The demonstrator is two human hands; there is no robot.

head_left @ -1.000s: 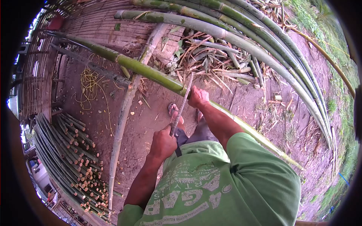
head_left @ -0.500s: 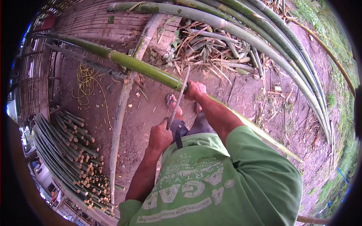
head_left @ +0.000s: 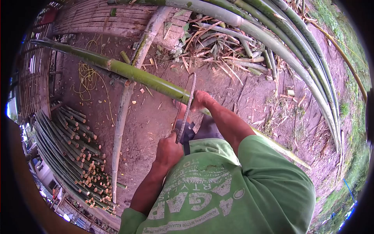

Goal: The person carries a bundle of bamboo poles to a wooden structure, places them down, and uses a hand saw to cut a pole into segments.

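Observation:
My left hand (head_left: 170,149) is closed around the handle of a bow saw (head_left: 187,113) with a curved frame and a thin blade. The saw stands across a thick green bamboo pole (head_left: 146,78) close to my other hand. With its fingers wrapped round the pole just beyond the saw, my right hand (head_left: 201,100) hides part of it. The pole runs from the upper left, over a grey support pole (head_left: 122,124), and a paler length (head_left: 278,147) shows past my right forearm.
Cut bamboo lengths (head_left: 80,156) are stacked at lower left. Yellow cord (head_left: 87,80) lies on the dirt. Long bamboo poles (head_left: 269,41) curve across the upper right, beside split scraps (head_left: 218,43). A slatted platform (head_left: 101,19) stands at the top.
The saw and my left hand have shifted slightly right and down relative to the pole. The view has also moved a little; my right hand keeps its hold.

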